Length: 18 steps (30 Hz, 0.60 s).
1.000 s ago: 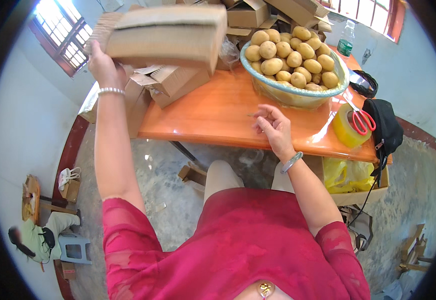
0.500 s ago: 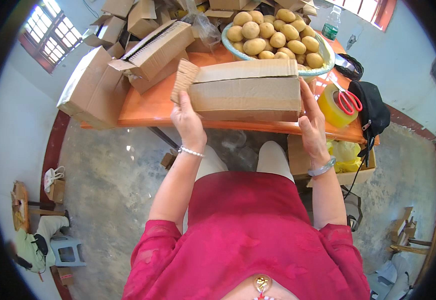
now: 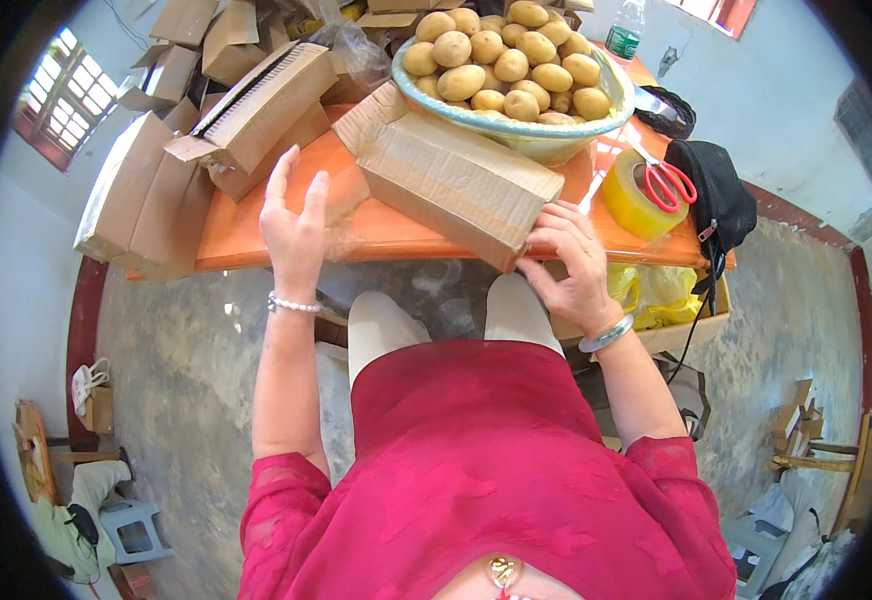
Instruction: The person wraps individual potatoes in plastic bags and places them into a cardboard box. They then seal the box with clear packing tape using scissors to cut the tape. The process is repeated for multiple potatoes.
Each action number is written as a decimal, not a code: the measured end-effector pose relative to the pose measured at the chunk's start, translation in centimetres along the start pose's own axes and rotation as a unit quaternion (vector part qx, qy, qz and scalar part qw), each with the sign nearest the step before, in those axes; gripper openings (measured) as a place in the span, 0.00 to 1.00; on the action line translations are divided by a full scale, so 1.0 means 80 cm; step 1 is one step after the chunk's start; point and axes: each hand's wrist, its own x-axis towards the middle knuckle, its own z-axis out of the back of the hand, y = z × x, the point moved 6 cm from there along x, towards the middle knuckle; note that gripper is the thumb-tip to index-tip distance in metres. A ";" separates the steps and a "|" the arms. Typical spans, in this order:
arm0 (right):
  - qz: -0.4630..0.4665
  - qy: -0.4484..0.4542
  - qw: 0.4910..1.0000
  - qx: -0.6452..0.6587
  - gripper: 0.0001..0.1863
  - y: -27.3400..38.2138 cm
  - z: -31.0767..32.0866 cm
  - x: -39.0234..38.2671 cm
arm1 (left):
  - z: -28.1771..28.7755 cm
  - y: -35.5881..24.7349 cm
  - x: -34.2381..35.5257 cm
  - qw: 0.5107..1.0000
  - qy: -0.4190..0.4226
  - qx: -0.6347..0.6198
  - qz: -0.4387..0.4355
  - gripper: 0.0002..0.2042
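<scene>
One carton [image 3: 456,180]: slanted lengthwise, nearside of the basin [image 3: 611,118]
Right fingers [image 3: 568,228]: touched its end; I couldn't tell grip
Left fingers [image 3: 278,187]: open, apart

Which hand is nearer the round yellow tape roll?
Right. The right hand is just lower-left of the tape roll; the left hand is farther left, beyond a brown cardboard box.

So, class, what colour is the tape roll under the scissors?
The tape roll is yellow, clearest in head view.
</scene>
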 end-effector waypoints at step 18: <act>-0.057 -0.047 0.988 0.132 0.13 -0.023 0.009 -0.012 | -0.054 -0.134 -0.034 0.867 0.453 0.041 -0.203 0.09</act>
